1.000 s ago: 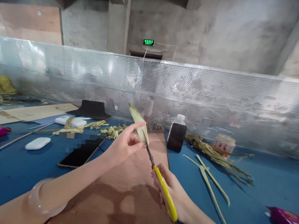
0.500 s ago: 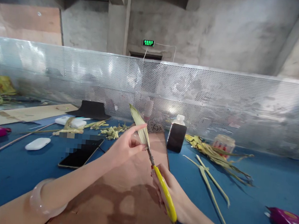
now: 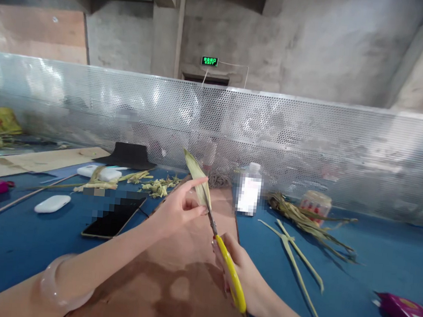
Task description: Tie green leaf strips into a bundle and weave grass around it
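Note:
A pale green leaf piece (image 3: pixel 196 173), pointed at its upper end, is pinched between the thumb and fingers of my left hand (image 3: pixel 181 207). My right hand (image 3: pixel 237 264) is wrapped round the handles of scissors (image 3: pixel 229 268) with yellow grips. The scissor blades point up and left and meet the lower end of the leaf, close to my left fingertips. How far the blades are apart is hard to tell. Both hands are above a brown board (image 3: pixel 170 293).
Left on the blue table (image 3: pixel 8 239) lie a phone (image 3: pixel 115 216), a white case (image 3: pixel 52 204) and leaf scraps (image 3: pixel 160 186). To the right are a bottle (image 3: pixel 249 191), dried leaves (image 3: pixel 302 223), a jar (image 3: pixel 315 207), stalks (image 3: pixel 298 269) and a purple packet (image 3: pixel 405 316). Behind stands a perforated metal screen (image 3: pixel 291 136).
The phone-like black shape in front of the bottle now shows bright white. The hands, leaf and scissors have hardly moved.

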`<state>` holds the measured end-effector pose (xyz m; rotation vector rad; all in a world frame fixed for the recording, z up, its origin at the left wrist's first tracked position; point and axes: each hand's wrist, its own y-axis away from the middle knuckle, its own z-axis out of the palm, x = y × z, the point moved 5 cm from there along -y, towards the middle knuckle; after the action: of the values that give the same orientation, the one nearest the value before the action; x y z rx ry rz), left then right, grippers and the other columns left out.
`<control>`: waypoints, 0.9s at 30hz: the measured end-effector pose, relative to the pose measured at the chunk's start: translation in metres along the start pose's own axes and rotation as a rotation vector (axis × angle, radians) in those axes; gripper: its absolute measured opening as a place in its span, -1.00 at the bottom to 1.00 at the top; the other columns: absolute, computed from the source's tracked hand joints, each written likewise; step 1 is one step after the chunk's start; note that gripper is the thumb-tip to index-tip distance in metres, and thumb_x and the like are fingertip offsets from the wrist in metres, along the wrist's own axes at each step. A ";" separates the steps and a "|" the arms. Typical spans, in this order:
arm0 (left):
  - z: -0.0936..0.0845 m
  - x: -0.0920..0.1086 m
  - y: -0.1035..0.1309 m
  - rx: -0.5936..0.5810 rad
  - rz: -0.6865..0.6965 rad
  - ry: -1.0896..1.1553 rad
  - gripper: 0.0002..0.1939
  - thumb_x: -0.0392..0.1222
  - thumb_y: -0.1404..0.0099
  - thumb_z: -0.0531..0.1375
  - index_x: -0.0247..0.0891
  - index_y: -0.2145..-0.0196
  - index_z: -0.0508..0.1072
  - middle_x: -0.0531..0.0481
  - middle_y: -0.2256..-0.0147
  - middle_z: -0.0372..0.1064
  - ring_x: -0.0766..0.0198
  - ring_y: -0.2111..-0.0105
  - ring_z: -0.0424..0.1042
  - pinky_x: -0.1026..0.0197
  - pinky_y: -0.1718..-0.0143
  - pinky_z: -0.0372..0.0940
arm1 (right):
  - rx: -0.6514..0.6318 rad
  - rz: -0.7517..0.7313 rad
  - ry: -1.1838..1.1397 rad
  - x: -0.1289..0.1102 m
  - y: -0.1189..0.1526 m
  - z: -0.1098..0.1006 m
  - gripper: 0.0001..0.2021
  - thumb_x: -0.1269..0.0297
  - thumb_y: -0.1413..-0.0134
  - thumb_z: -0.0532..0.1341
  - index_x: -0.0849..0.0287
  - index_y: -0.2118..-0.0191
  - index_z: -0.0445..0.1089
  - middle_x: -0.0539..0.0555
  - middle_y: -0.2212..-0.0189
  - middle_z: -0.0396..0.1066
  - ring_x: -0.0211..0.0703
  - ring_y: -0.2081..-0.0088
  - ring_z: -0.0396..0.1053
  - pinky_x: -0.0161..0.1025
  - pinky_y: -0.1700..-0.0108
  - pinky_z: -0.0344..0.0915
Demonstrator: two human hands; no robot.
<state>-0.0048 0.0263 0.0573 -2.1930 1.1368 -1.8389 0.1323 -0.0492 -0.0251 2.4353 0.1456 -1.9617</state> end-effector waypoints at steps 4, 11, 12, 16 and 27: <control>0.004 0.002 0.001 -0.029 -0.001 0.045 -0.29 -0.24 -0.14 0.19 -0.12 -0.22 0.06 0.06 0.44 0.33 0.31 0.49 0.32 0.22 0.45 0.28 | -0.030 0.038 -0.105 0.000 0.001 0.003 -0.67 -0.04 -0.11 0.09 0.09 0.40 0.02 -0.18 0.62 0.01 -0.44 0.68 -0.03 -0.44 0.65 -0.07; 0.004 0.003 0.002 0.024 -0.006 0.032 -0.23 -0.25 -0.10 0.22 -0.11 -0.23 0.02 0.06 0.42 0.33 0.35 0.54 0.28 0.26 0.53 0.24 | -0.043 0.019 -0.147 -0.001 0.000 0.005 -0.68 0.01 -0.13 0.09 0.09 0.41 -0.01 -0.19 0.63 -0.02 -0.45 0.68 -0.05 -0.45 0.65 -0.07; 0.004 0.004 0.002 0.024 -0.002 0.037 -0.23 -0.25 -0.10 0.22 -0.11 -0.23 0.02 0.07 0.43 0.33 0.36 0.54 0.28 0.26 0.53 0.24 | -0.036 0.016 -0.127 0.000 -0.001 0.004 -0.68 0.00 -0.14 0.08 0.09 0.42 -0.02 -0.19 0.63 -0.02 -0.45 0.68 -0.06 -0.44 0.65 -0.08; 0.006 0.006 0.002 0.002 -0.010 0.074 -0.22 -0.26 -0.09 0.23 -0.14 -0.23 0.02 0.14 0.54 0.24 0.36 0.56 0.27 0.29 0.55 0.22 | 0.018 -0.027 0.015 0.001 -0.003 -0.001 -0.65 -0.03 -0.14 0.07 0.12 0.45 0.00 -0.18 0.64 -0.02 -0.44 0.67 -0.06 -0.42 0.63 -0.08; 0.009 0.001 0.005 -0.059 -0.009 0.051 -0.19 -0.23 -0.14 0.21 0.01 -0.26 -0.08 -0.01 0.29 0.35 0.41 0.57 0.21 0.32 0.61 0.16 | 0.008 -0.027 -0.071 0.001 -0.003 0.002 -0.68 0.00 -0.15 0.07 0.11 0.43 0.01 -0.19 0.64 -0.02 -0.45 0.67 -0.04 -0.44 0.63 -0.04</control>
<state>0.0004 0.0186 0.0530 -2.1973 1.2084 -1.8990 0.1300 -0.0466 -0.0264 2.3772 0.1705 -2.0599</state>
